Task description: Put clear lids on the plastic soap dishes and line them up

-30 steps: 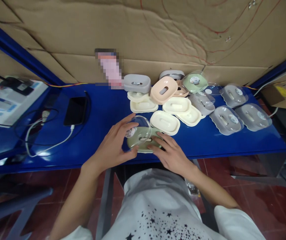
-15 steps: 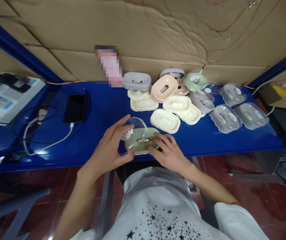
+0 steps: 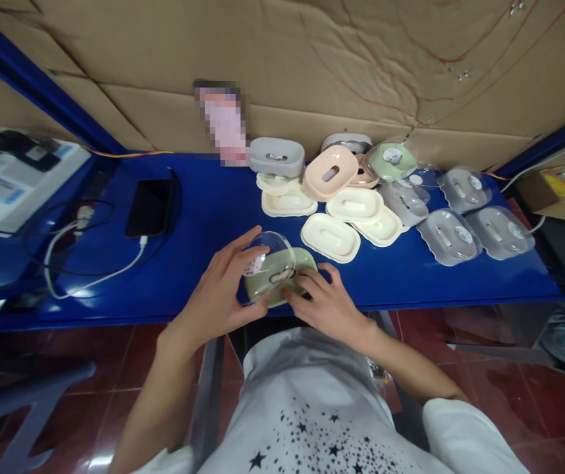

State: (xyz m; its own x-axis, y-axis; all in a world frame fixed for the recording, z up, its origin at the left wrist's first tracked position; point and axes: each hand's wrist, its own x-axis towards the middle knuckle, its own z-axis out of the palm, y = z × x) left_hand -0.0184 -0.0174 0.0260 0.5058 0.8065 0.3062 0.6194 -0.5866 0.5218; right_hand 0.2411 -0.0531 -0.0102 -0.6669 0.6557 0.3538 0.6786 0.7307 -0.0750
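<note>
My left hand (image 3: pixel 230 283) is wrapped around a clear plastic lid (image 3: pixel 282 245) with a round printed sticker. The lid is tilted over the left part of a green soap dish (image 3: pixel 306 259), which lies at the table's front edge. My right hand (image 3: pixel 322 299) grips the dish's right side, with curled fingertips near the dark slot in its middle. Part of the slot is hidden by those fingers. Just beyond my hands lies a cream oval tray (image 3: pixel 330 237).
More cream trays (image 3: pixel 354 205), a peach dish (image 3: pixel 330 172) and a grey dish (image 3: pixel 276 157) are piled behind. Several lidded grey dishes (image 3: pixel 449 237) stand to the right, near a lidded green one (image 3: pixel 392 161). A phone (image 3: pixel 149 207) with a white cable lies left on the blue table (image 3: pixel 203 197).
My right fingers have slid left and curled in closer to the slot of the green dish. The clear lid has shifted slightly right over it. The whole view has moved a little.
</note>
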